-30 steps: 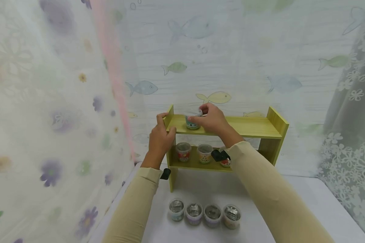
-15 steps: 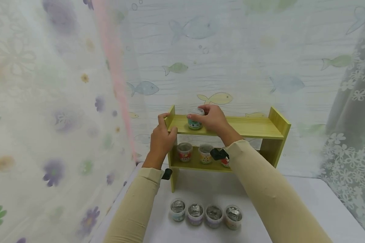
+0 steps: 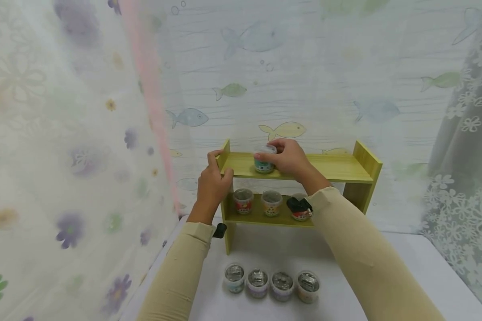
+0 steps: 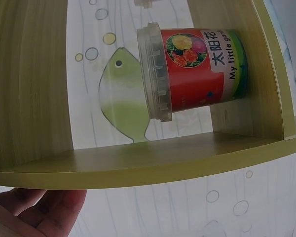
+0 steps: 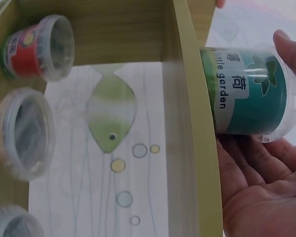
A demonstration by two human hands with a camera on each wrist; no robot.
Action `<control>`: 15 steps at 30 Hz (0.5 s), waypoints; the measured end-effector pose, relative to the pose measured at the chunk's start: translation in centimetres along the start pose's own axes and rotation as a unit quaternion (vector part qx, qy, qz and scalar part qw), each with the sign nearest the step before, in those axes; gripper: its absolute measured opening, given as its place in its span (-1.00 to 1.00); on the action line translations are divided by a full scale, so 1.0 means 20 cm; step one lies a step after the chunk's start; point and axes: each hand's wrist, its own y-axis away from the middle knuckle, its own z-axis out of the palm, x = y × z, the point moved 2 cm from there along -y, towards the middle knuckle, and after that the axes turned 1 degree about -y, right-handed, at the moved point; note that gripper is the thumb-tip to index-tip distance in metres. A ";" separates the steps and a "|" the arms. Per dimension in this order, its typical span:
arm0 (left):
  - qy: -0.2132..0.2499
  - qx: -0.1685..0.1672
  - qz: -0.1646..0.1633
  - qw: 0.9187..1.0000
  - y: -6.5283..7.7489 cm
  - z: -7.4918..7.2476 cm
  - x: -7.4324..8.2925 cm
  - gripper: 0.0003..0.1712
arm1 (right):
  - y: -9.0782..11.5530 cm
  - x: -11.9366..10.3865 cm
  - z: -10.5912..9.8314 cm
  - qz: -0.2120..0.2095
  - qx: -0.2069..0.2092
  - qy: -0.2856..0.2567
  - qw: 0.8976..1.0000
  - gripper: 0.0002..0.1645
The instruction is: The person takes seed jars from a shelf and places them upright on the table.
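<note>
My right hand [image 3: 292,160] holds a teal plastic cup [image 3: 263,166] with a clear lid, upright at the left part of the wooden rack's upper board [image 3: 333,167]. Seen in the right wrist view, the thumb and fingers sit on opposite sides of the teal cup [image 5: 251,91], which bears a leaf picture and "little garden" lettering. My left hand [image 3: 212,186] grips the rack's left side panel near the top. In the left wrist view only some fingers [image 4: 49,210] show beyond that panel, with a red cup [image 4: 202,71] inside on the lower board.
On the lower board stand a red cup [image 3: 243,203], a yellow-orange cup [image 3: 271,206] and another red cup [image 3: 300,216], partly hidden by the right wrist's black camera [image 3: 298,205]. Several lidded cups [image 3: 258,283] form a row on the white table [image 3: 401,267] in front.
The right hand and the teal cup have shifted a little to the right along the upper board, away from the left panel. My left hand stays on that panel.
</note>
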 end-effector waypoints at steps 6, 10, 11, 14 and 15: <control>0.002 0.000 -0.003 1.000 0.00 0.01 -0.01 -0.35 | 0.04 0.02 -0.05 0.006 -0.001 0.001 1.000 0.07; 0.004 0.001 -0.004 1.000 0.00 0.02 -0.01 -0.35 | 0.07 0.03 -0.07 0.003 -0.001 0.010 1.000 0.06; 0.005 0.002 -0.003 1.000 0.00 0.01 -0.01 -0.36 | 0.07 0.03 -0.07 0.000 -0.001 0.016 1.000 0.06; 0.007 0.000 -0.003 1.000 0.00 0.01 -0.01 -0.36 | 0.09 0.03 -0.09 -0.009 0.001 0.042 0.999 0.05; 0.007 0.000 -0.002 1.000 -0.01 0.02 -0.01 -0.36 | 0.10 0.03 -0.10 -0.012 0.002 0.052 0.999 0.06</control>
